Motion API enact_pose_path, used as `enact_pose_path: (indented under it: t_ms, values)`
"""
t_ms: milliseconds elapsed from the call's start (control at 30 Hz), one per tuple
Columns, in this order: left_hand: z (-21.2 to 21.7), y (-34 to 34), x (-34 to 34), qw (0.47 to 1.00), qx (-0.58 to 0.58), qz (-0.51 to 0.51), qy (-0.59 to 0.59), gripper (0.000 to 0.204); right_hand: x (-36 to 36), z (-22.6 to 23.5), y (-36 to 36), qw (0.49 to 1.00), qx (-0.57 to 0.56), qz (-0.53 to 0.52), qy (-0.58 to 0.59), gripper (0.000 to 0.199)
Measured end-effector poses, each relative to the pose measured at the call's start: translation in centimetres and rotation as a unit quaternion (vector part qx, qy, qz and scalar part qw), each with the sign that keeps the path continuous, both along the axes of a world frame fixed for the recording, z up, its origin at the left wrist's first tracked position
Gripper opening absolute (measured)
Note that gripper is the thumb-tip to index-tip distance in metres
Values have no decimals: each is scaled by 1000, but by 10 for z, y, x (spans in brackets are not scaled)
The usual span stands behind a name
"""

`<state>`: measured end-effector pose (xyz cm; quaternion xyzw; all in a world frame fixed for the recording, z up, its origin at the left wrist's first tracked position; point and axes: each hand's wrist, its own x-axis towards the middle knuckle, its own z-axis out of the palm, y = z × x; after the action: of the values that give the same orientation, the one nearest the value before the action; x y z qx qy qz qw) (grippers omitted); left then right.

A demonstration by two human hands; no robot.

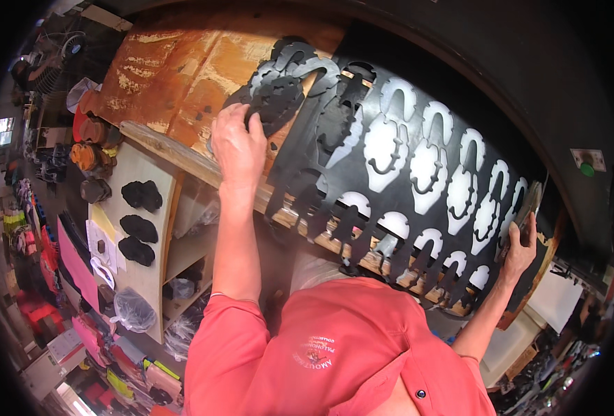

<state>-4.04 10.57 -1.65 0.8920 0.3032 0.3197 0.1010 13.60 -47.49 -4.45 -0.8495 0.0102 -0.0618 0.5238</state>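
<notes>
My left hand lies at the near edge of a pile of black cut-out shoe pieces. Its fingers rest loosely on them, thumb apart. Grey U-shaped pieces lie among the black ones. To the right stretches a black sheet with rows of shoe-shaped and horseshoe-shaped holes, bright underneath. At the sheet's far right end, my right hand grips a narrow grey-brown object between thumb and fingers; the hand covers much of it. Cut strips of the sheet hang over the table's near edge.
A worn wooden table with a raised front rail lies under the pile. A dark machine beam with a green button spans the far side. Left stands a pale board with black pieces, above shelves with plastic bags.
</notes>
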Motion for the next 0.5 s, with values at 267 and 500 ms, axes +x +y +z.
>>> enact_pose_path:
  t_ms: [267,500]
  values:
    - [-5,-4,7,992,-123,-1,18,36,-3,4,19,971,-234,-23,-41,64]
    - [16,-11,-7,974,-220,-45,-15,22,-2,7,20,965,-258,-28,-27,65]
